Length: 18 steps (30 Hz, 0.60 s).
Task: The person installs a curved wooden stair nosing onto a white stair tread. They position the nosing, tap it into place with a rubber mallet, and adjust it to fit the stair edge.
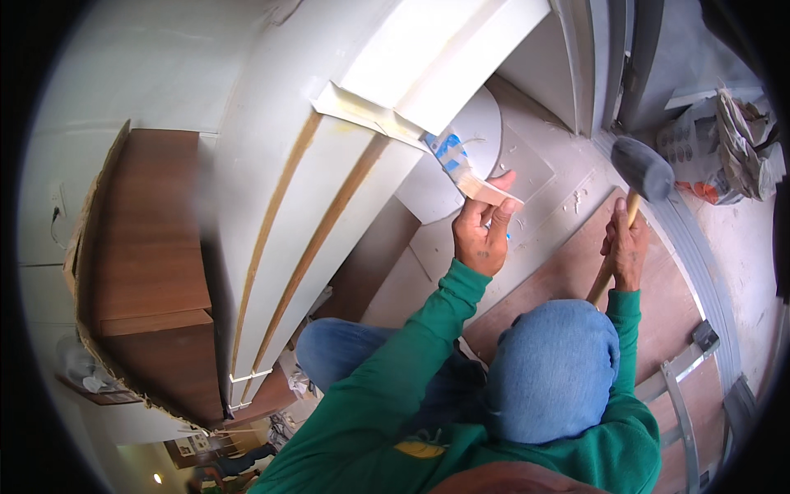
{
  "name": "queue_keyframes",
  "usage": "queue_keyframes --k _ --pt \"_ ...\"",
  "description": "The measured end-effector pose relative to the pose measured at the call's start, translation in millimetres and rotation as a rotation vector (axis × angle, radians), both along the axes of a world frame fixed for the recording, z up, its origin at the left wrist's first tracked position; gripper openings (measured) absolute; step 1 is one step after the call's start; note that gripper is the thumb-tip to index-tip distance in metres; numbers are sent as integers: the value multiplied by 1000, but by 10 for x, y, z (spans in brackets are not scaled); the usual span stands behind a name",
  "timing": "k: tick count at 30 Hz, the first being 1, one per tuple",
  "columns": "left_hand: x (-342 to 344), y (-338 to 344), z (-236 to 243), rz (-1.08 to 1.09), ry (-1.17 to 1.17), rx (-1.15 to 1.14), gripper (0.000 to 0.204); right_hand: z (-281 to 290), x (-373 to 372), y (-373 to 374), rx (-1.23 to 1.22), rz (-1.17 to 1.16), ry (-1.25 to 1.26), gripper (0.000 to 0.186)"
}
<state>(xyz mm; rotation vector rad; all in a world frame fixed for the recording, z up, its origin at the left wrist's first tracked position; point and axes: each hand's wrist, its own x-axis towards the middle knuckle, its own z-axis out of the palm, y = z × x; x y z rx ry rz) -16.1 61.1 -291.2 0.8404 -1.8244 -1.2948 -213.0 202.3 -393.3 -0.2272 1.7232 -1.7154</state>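
My left hand is closed on the pale handle of a flat wooden-handled tool, pinched between thumb and fingers. The tool's thin grey end, with blue patches, meets the edge of a white panel marked by brown strips. Whether that end is wedged in or only touching, I cannot tell. My right hand grips the wooden handle of a rubber mallet, its dark head raised and apart from the flat tool. A strip of cream trim crosses the white panel above the tool.
A brown wooden board lies beside my right knee, with a metal bracket-like frame on it. Grey tracks run along the floor. A crumpled bag sits at the upper right. Brown panels stand at the left.
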Motion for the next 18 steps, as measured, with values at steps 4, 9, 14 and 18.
queue_keyframes --k 4,9,14,18 --pt "-33 -41 -53 91 17 -15 44 -12 -38 -55 142 64 67 48" --pt "-100 -105 127 198 -32 -130 43 -34 16 -106 172 81 80 51" --pt "-121 -186 242 333 -30 -125 44 -66 26 -162 164 135 81 50" --pt "-127 -228 300 351 -64 -119 45 -82 43 -163 161 148 81 46"
